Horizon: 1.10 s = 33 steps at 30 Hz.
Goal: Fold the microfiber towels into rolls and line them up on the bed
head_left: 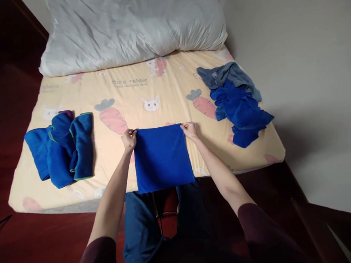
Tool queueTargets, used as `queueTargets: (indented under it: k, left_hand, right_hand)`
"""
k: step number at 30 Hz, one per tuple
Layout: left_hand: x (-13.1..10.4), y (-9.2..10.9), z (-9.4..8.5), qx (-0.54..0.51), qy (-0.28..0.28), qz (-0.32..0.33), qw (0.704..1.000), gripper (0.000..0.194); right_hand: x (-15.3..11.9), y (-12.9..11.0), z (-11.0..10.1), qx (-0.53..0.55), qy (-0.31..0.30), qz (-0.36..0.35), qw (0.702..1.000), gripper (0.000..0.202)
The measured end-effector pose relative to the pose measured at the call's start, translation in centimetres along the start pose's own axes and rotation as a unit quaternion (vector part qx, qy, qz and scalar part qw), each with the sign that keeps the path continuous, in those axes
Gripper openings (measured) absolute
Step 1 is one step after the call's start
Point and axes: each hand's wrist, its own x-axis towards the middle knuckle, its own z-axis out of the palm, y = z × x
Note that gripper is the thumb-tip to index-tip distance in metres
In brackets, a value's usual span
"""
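A square blue cloth (164,158) is spread flat at the bed's front edge, its near side reaching to the edge by my legs. My left hand (129,139) pinches its far left corner. At the far right corner, my right hand (189,130) pinches the fabric between thumb and fingers. The cloth's far edge runs nearly straight between both hands. To the left lie several folded blue cloths (62,152), some with green edging. On the right is a crumpled heap of blue cloths (239,108), with a grey-blue cloth (228,76) at its far side.
The bed (147,85) has a yellow sheet printed with carrots and rabbits. Across its far end lies a bulky grey-white quilt (133,27). A pale wall (305,76) stands close on the right, and the floor (35,244) is dark red.
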Motion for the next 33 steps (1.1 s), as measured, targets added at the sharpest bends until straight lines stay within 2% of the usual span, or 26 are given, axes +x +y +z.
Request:
queueTargets:
  k: [3, 5, 7, 9, 11, 14, 15, 17, 18, 20, 21, 23, 25, 28, 31, 33]
  left_hand:
    - [-1.6, 0.8, 0.8, 0.021, 0.029, 0.061, 0.997, 0.032]
    - [-3.8, 0.9, 1.5, 0.058, 0.050, 0.153, 0.985, 0.044]
    - [-6.3, 0.4, 2.1, 0.101, 0.011, 0.254, 0.962, 0.055]
    - [-8.1, -0.4, 2.6, 0.135, -0.060, 0.309, 0.940, 0.061]
    - [-8.8, -1.2, 2.8, 0.158, -0.091, 0.307, 0.934, 0.066]
    - [-9.2, -1.2, 3.1, 0.177, -0.080, 0.274, 0.942, 0.067]
    - [-9.8, -1.0, 3.1, 0.179, -0.078, 0.271, 0.943, 0.067]
    - [-11.9, -0.8, 3.0, 0.178, -0.093, 0.287, 0.937, 0.065]
    - [-13.3, -0.9, 2.8, 0.174, -0.111, 0.302, 0.931, 0.064]
    - [-16.4, -1.9, 2.0, 0.164, -0.152, 0.326, 0.919, 0.063]
    - [-17.7, -2.6, 1.4, 0.161, -0.159, 0.323, 0.919, 0.063]
    - [-19.7, -4.4, 0.0, 0.163, -0.138, 0.290, 0.933, 0.064]
    - [-20.9, -6.2, -1.5, 0.169, -0.099, 0.252, 0.948, 0.064]
    - [-22.8, -8.3, -3.5, 0.172, -0.077, 0.228, 0.955, 0.064]
    - [-25.8, -10.2, -5.1, 0.170, -0.076, 0.239, 0.953, 0.068]
    - [-27.7, -11.4, -5.8, 0.175, -0.087, 0.272, 0.942, 0.067]
  right_hand:
    - [-2.5, -1.7, 0.6, -0.110, 0.046, -0.056, 0.991, 0.030]
    - [-5.5, -3.1, 1.6, -0.183, 0.053, -0.141, 0.972, 0.041]
    - [-8.5, -4.1, 2.4, -0.231, -0.008, -0.234, 0.944, 0.050]
    - [-10.3, -4.1, 2.6, -0.261, -0.096, -0.289, 0.916, 0.055]
    - [-10.4, -3.5, 2.1, -0.284, -0.125, -0.269, 0.912, 0.059]
    - [-9.8, -3.2, 1.2, -0.308, -0.066, -0.174, 0.933, 0.062]
    - [-10.2, -3.3, 1.1, -0.311, -0.050, -0.162, 0.935, 0.062]
    - [-12.1, -3.8, 1.3, -0.306, -0.064, -0.193, 0.930, 0.063]
    - [-13.6, -3.9, 1.5, -0.298, -0.095, -0.226, 0.922, 0.063]
    - [-16.8, -3.4, 1.3, -0.281, -0.161, -0.278, 0.904, 0.064]
    - [-18.2, -2.8, 0.9, -0.277, -0.170, -0.277, 0.904, 0.064]
    - [-19.8, -1.1, -0.5, -0.278, -0.136, -0.234, 0.922, 0.064]
    - [-20.5, 0.7, -2.4, -0.278, -0.069, -0.171, 0.943, 0.064]
    - [-22.1, 2.2, -4.9, -0.255, 0.017, -0.112, 0.960, 0.062]
    - [-26.6, 2.7, -5.8, -0.199, 0.065, -0.124, 0.970, 0.057]
    - [-30.3, 3.0, -5.7, -0.173, 0.068, -0.160, 0.970, 0.051]
